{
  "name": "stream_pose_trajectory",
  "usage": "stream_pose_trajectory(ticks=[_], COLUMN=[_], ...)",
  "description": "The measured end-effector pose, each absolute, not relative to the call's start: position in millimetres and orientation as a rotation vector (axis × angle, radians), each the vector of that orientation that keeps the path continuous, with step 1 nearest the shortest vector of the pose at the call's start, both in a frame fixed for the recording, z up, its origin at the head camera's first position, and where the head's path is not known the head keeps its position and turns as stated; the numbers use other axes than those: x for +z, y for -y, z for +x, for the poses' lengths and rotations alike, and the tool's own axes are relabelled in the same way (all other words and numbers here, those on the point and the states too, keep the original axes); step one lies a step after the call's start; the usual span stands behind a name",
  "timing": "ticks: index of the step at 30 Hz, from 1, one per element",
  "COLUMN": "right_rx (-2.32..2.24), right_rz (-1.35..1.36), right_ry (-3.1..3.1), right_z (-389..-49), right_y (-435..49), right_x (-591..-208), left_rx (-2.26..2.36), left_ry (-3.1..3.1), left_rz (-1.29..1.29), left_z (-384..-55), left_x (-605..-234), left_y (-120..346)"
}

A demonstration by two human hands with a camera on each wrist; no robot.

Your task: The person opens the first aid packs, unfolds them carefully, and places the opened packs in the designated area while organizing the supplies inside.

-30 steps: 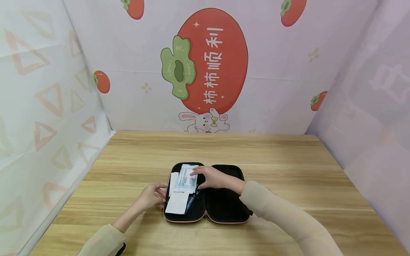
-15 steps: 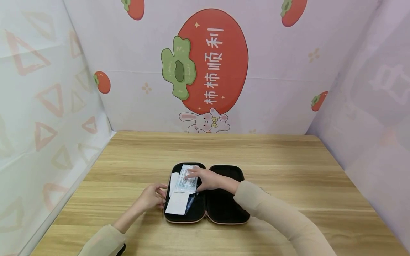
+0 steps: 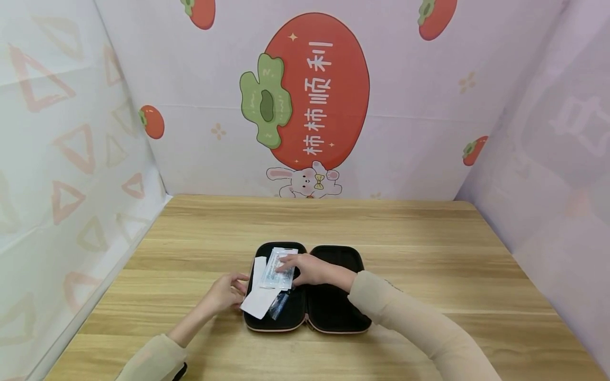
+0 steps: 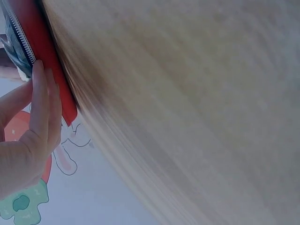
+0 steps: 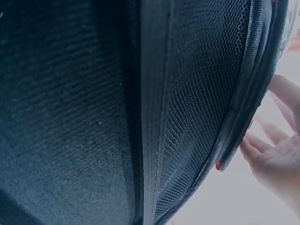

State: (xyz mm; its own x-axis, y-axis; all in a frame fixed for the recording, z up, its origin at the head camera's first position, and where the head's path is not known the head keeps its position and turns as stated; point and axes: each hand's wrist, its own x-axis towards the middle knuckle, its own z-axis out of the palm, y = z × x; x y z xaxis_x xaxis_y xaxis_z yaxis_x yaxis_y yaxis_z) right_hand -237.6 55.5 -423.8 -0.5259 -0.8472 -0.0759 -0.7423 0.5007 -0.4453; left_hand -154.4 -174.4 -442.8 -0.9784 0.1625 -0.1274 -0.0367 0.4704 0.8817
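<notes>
A zip case point(image 3: 290, 317) lies unfolded on the table, red outside and black inside. Its left half holds clear sealed packets point(image 3: 278, 275) with printed text, a folded white sheet point(image 3: 259, 302) and a small dark blue packet point(image 3: 278, 305). My right hand point(image 3: 307, 269) reaches over the case and grips the printed packets by their right side, fingers on top. My left hand point(image 3: 225, 292) rests against the case's left edge; in the left wrist view its extended fingers point(image 4: 41, 108) touch the red side by the zipper. The right thumb's contact is partly hidden.
The right half of the case point(image 3: 335, 312) shows black lining; the right wrist view shows a mesh pocket point(image 5: 197, 103). Wooden table point(image 3: 419, 254) surrounds the case. A printed cloth wall point(image 3: 405, 159) stands behind, with more cloth on both sides.
My right hand has moved slightly left, then the printed packets shifted a little toward me. The white sheet has swung out over the case's left rim. My left hand stays put.
</notes>
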Motion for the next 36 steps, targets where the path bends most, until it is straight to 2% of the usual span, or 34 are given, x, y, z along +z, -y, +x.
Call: stream_pose_trajectory(ticks=[14,36], right_rx=[-0.613,-1.075], right_rz=[-1.325,-1.310], right_ry=[-2.527,-2.720], right_z=[-237,-234], right_y=[-61,-68], right_x=[-413,-392], left_rx=[1.535,1.550], left_ry=[-2.500,-2.489], left_rz=[0.122,0.140], left_z=[-154,-154], left_x=[-441,-443], left_y=[174,175])
